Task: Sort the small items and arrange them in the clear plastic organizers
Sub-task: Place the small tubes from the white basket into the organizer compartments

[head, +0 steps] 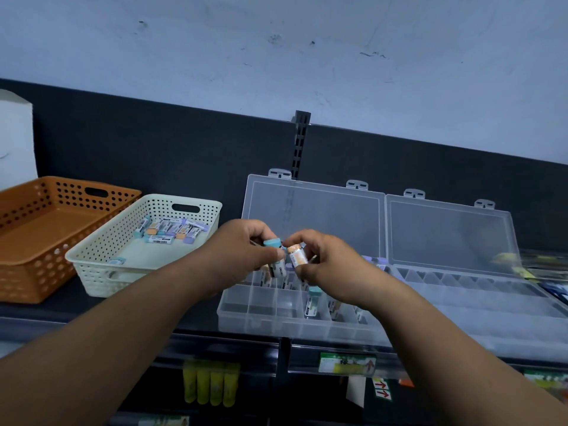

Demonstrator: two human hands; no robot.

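Left hand [242,250] pinched a teal eraser [274,256], right hand [325,265] an orange eraser [296,255], over the near organizer [261,315]; loose fingertip grips risked dropping either into the wrong compartment.

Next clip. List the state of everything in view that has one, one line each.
left-hand grip: holds teal-ended eraser.
right-hand grip: pinches orange-ended eraser.
teal-ended eraser: in the air above left organizer.
orange-ended eraser: in the air beside the teal one.
left organizer: lid open, several compartments filled.
right organizer: lid open.
white basket: holds loose erasers.
orange basket: upright beside white basket.
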